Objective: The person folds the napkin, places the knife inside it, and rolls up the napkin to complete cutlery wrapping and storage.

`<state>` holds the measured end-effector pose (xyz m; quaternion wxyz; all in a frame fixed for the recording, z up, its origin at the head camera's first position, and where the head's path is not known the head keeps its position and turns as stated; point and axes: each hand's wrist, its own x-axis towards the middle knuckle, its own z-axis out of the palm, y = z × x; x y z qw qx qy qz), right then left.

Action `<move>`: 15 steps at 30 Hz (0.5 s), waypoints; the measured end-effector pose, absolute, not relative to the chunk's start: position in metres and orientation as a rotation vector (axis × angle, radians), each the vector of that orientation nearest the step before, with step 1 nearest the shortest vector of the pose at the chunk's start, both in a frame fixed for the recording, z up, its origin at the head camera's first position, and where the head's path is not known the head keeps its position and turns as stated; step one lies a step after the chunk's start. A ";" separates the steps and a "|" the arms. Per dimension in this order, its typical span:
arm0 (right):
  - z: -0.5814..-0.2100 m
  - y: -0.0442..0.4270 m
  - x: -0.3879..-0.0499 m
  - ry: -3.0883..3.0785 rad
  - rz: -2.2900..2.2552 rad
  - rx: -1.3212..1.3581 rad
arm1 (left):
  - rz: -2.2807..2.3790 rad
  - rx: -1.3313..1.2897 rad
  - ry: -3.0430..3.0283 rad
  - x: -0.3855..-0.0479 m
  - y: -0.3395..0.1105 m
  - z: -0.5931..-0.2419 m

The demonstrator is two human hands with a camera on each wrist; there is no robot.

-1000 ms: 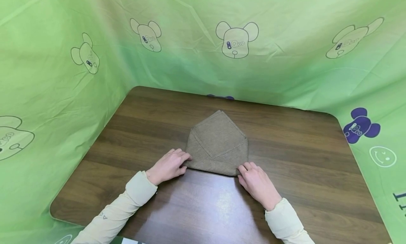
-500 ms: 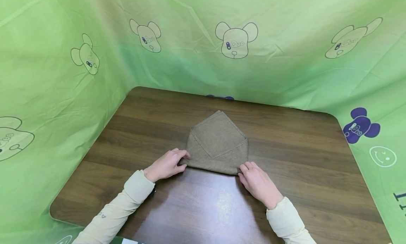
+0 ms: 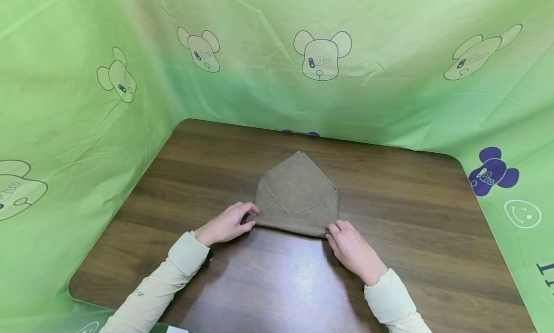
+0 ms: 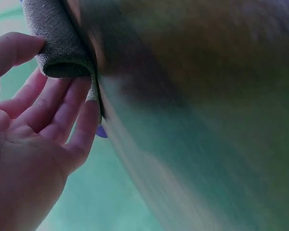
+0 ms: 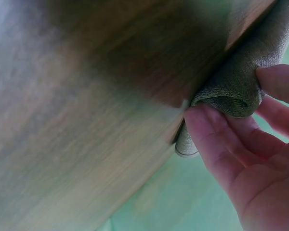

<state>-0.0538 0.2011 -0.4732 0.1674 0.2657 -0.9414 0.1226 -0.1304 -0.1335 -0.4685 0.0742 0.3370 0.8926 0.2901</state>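
A brownish-grey cloth point(image 3: 298, 186) lies folded on the table, with a pointed far end and stitched seams. Its near edge is turned over into a roll, whose hollow end shows in both wrist views. At the roll's left end point(image 4: 62, 48) my left hand point(image 3: 227, 223) holds it, thumb on one side and fingers on the other. My right hand point(image 3: 352, 246) pinches the right end point(image 5: 241, 91) between thumb and fingers. In the right wrist view, a lower layer of cloth shows past the fingertips.
The brown wooden table point(image 3: 411, 217) has rounded corners. Green curtains point(image 3: 259, 92) printed with bear heads surround it at the back and both sides. Light reflects off the tabletop near the front. A small white item point(image 3: 176, 329) shows at the bottom edge.
The cloth's near edge has turned over slightly further away from me. My left hand has shifted a little to the left, and my right hand has barely moved.
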 end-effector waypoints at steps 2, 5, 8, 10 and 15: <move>-0.473 0.201 -0.054 -2.691 0.378 0.748 | 0.897 0.988 2.666 -0.131 -0.134 -0.468; -0.472 0.202 -0.055 -2.724 0.435 0.720 | 0.926 0.940 2.660 -0.133 -0.136 -0.468; -0.472 0.203 -0.055 -2.754 0.485 0.687 | 0.938 0.875 2.660 -0.133 -0.137 -0.467; -0.473 0.204 -0.055 -2.765 0.501 0.669 | 0.935 0.844 2.667 -0.133 -0.137 -0.467; -0.473 0.205 -0.055 -2.774 0.527 0.624 | 0.961 0.817 2.673 -0.135 -0.136 -0.467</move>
